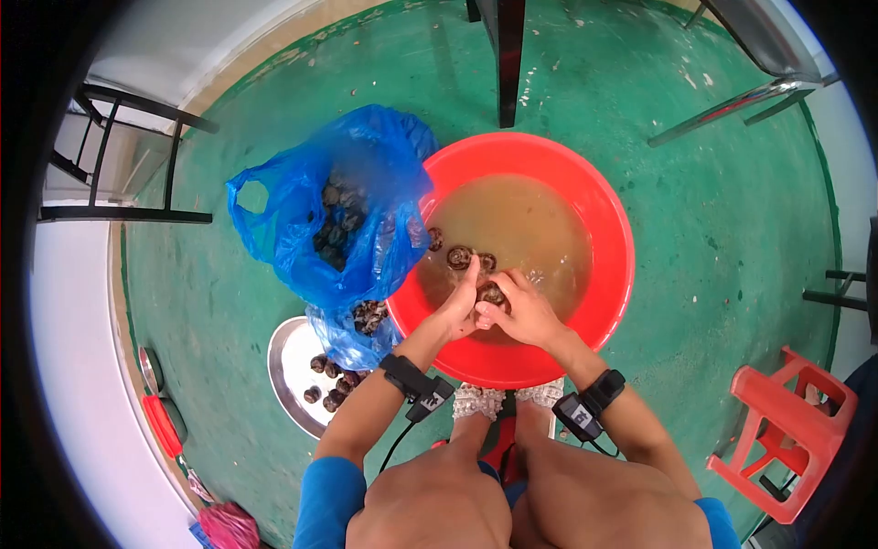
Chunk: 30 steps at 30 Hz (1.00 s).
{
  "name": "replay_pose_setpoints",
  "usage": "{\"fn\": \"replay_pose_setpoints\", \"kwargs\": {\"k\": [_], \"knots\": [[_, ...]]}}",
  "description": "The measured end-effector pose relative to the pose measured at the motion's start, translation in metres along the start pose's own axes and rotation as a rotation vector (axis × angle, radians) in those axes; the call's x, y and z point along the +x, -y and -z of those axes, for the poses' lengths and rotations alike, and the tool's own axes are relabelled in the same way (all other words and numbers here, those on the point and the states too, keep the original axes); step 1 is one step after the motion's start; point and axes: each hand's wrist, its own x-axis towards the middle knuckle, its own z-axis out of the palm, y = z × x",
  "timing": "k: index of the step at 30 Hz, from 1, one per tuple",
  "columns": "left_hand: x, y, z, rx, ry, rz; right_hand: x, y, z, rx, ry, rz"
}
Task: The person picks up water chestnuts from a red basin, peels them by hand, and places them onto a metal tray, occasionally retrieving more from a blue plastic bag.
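Note:
Both my hands are over the near part of a red basin (615,256) of murky brown water. My right hand (526,311) has its fingers curled round a dark, round shell (492,294). Against the shell's left side is my left hand (464,302), its fingers partly hidden behind the palm; what they hold, if anything, I cannot make out. Just beyond my hands, more brown shells (459,258) show at the water's surface. Left of the basin, an open blue plastic bag (302,256) holds many dark shells (343,215).
Below the blue bag sit a smaller bag (343,340) and a round metal tray (291,380) with several shells. A red stool (791,430) stands at right, a metal-legged chair (764,37) at upper right, a black frame (128,216) at left. A dark table leg (508,73) rises beyond the basin.

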Motion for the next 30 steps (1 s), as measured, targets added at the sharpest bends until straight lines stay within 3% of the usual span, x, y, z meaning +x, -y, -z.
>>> {"fn": "replay_pose_setpoints", "kwargs": {"k": [5, 10, 14, 16, 18, 20, 21, 23, 24, 25, 26, 28, 29, 30], "knots": [[0.004, 0.004, 0.002, 0.028, 0.142, 0.073, 0.0, 0.0, -0.001, 0.116, -0.04, -0.002], [-0.005, 0.001, -0.015, 0.035, -0.097, -0.147, 0.003, 0.004, -0.014, 0.277, -0.248, 0.086], [-0.006, 0.005, -0.011, 0.078, -0.064, -0.162, 0.005, 0.004, -0.019, 0.259, -0.324, 0.117], [-0.007, 0.007, -0.014, 0.23, -0.113, -0.154, 0.009, 0.0, -0.021, 0.385, -0.372, 0.002], [-0.005, 0.01, -0.009, 0.205, -0.069, -0.133, 0.014, -0.003, -0.02, 0.304, -0.397, -0.013], [0.0, 0.012, 0.0, 0.181, -0.025, -0.113, 0.018, -0.01, -0.018, 0.369, -0.189, -0.285], [0.002, 0.013, 0.007, 0.149, 0.02, -0.085, 0.023, -0.015, -0.014, 0.372, -0.19, -0.284], [0.009, 0.016, 0.022, 0.116, 0.061, -0.056, 0.031, -0.035, -0.003, 0.282, 0.1, -0.649], [0.014, 0.021, 0.031, -0.019, 0.028, -0.047, 0.032, -0.068, -0.009, -0.001, 0.099, -0.539], [0.02, 0.025, 0.039, -0.153, -0.004, -0.039, 0.029, -0.063, 0.008, -0.263, 0.123, -0.673], [0.026, 0.028, 0.047, -0.152, -0.003, -0.039, 0.026, -0.078, 0.006, -0.263, 0.122, -0.673], [0.036, 0.032, 0.06, -0.297, -0.159, 0.053, 0.025, -0.101, -0.004, -0.552, -0.054, -0.752], [0.04, 0.033, 0.064, -0.296, -0.159, 0.054, 0.027, -0.103, -0.008, -0.472, 0.008, -0.771], [0.044, 0.034, 0.065, -0.334, -0.196, 0.094, 0.029, -0.118, -0.024, -0.048, 0.193, -0.788]]}}
